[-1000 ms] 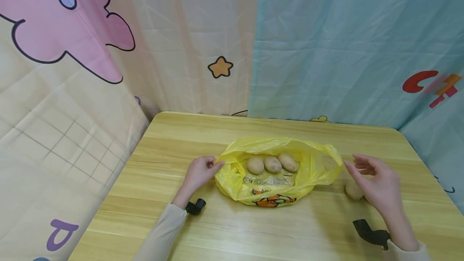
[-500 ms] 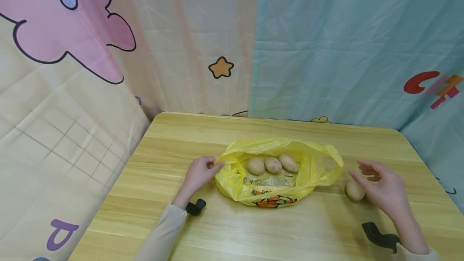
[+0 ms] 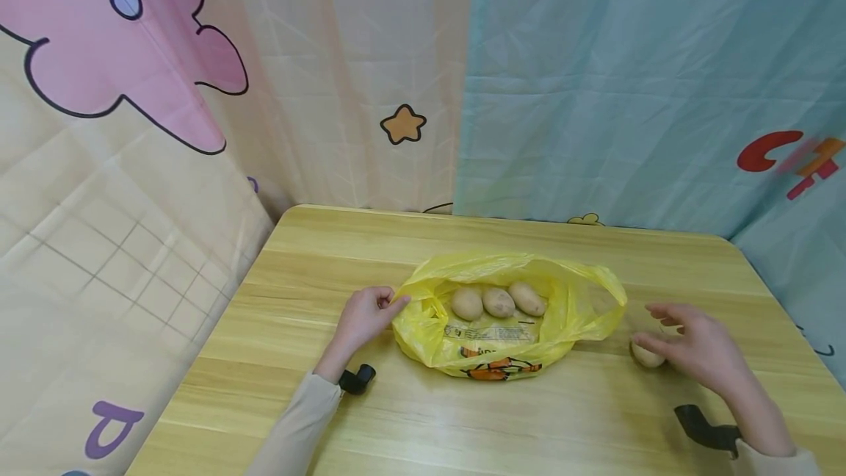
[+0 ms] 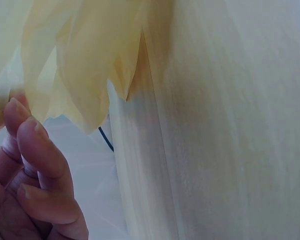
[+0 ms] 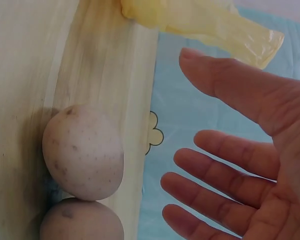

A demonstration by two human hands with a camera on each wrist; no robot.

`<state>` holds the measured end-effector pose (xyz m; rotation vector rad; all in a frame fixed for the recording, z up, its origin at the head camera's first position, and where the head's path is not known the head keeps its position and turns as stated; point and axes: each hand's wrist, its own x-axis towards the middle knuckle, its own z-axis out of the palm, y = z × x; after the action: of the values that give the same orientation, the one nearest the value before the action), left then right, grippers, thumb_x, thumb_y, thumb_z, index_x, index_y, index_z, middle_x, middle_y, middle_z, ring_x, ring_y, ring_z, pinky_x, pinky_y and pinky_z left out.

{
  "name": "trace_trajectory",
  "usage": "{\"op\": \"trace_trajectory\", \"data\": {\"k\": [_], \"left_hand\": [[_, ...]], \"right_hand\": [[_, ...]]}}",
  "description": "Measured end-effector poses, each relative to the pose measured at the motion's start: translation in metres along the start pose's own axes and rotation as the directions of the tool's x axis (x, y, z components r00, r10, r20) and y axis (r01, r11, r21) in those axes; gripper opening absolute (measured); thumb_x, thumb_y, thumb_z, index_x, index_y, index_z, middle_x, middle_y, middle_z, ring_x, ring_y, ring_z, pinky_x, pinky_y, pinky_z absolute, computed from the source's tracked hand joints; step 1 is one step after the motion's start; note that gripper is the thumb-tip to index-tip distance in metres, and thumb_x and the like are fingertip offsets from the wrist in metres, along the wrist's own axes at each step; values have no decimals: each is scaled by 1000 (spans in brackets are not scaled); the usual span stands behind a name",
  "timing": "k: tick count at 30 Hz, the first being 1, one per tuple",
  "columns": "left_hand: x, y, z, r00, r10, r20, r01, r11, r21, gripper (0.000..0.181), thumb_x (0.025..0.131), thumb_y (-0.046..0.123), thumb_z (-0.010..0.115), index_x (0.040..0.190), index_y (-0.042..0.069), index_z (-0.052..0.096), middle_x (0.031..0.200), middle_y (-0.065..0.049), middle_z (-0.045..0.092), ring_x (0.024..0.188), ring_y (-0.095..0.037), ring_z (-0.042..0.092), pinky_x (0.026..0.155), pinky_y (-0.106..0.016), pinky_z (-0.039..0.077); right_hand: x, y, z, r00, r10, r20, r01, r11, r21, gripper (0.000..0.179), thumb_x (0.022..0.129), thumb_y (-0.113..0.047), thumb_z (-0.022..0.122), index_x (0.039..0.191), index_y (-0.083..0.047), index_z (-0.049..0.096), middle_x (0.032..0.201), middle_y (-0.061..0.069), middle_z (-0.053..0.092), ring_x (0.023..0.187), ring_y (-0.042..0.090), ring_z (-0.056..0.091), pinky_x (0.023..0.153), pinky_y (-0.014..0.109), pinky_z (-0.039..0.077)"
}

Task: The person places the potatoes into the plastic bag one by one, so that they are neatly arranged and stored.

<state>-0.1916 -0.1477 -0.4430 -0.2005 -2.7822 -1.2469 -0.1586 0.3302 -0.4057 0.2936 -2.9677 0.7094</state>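
An open-topped yellow plastic bag [image 3: 415, 333] lies on the wooden table, with three potatoes [image 3: 499, 303] in a row inside it. My left hand [image 3: 366, 318] pinches the bag's left edge between thumb and fingers; in the left wrist view yellow plastic [image 4: 80, 65] hangs by the curled fingers. Over on the right, my right hand [image 3: 703, 350] hovers above a potato [image 3: 648, 355], its fingers relaxed and spread from the thumb. The right wrist view shows two potatoes on the table, a speckled potato [image 5: 84, 152] and another potato [image 5: 82, 222] touching it. That hand holds nothing.
The wooden table [image 3: 317, 255] has rounded back corners and meets patterned curtains [image 3: 595, 94] behind and at the sides. A black wrist mount [image 3: 357, 379] is on the left wrist, and another black mount [image 3: 707, 430] on the right.
My right hand has moved away from the bag's right handle, rightward and toward me, over the loose potato. My left hand stays at the bag's left edge.
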Motion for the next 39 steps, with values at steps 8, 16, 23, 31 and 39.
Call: {"op": "trace_trajectory", "data": {"k": [8,16,23,31,39], "left_hand": [[0,-1,1,1000,4,-4,-4,1000,3,41,88,33,68,60,14,45,51,8,33,48,-9,32,51,-26,27],[0,-1,1,1000,1,10,-1,1000,1,41,88,33,68,60,14,45,51,7,34,47,-9,33,51,-26,28],[2,-2,2,1000,10,11,-10,1000,4,44,88,34,68,59,15,41,50,8,31,47,-8,30,50,-24,26],[1,-2,2,1000,14,17,-14,1000,-7,43,88,32,68,58,14,42,50,8,32,47,-8,31,50,-24,26],[1,-2,2,1000,17,16,-17,1000,-13,44,88,32,68,58,14,42,50,8,31,47,-8,30,49,-24,26]], "right_hand": [[2,11,1,996,-36,83,39,999,-27,67,75,-35,80,117,12,57,111,32,58,95,48,56,74,58,44],[4,20,4,987,-111,118,116,993,-37,77,64,-35,87,116,13,56,110,31,58,97,48,55,77,58,43],[5,24,7,975,-171,139,181,981,-66,78,59,-35,89,115,11,57,107,29,59,92,45,57,73,55,46],[8,30,8,957,-240,164,256,963,-86,76,56,-34,91,112,7,60,102,23,60,90,40,58,70,50,47],[11,27,9,942,-245,228,267,961,-70,71,56,-29,90,110,6,61,103,18,61,90,35,59,69,42,48]]}}
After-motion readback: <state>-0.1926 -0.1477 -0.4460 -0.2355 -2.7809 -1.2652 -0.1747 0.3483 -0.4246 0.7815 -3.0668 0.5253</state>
